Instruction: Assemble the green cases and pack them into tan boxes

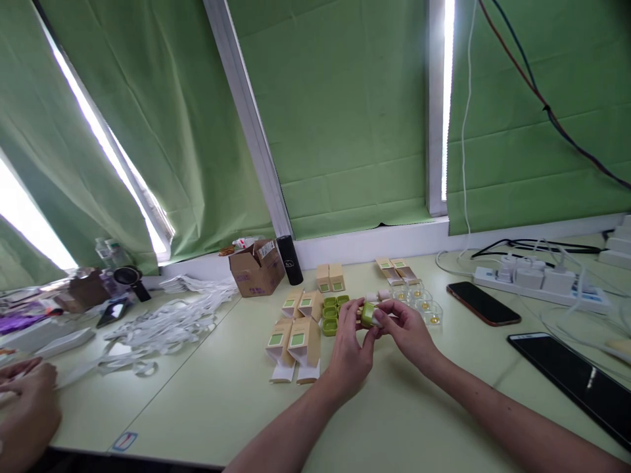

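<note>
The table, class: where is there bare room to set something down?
Bare patches: between the white strips and the cartons; between the left forearm and right forearm; and between right forearm, phone and tablet. Crowded: just beyond the left hand and right hand, with green containers and clear cups, and around the power strip.

We note green blinds (pixel 355 118) over the windows, with pale grey posts (pixel 253 125) between them, one slanting, one near upright. Daylight shows as bright white strips (pixel 448 98) at the gaps. Below, we record a white sill (pixel 369 244) and a pale yellow-green tabletop (pixel 207 407) crossed by a seam (pixel 182 372).
</note>
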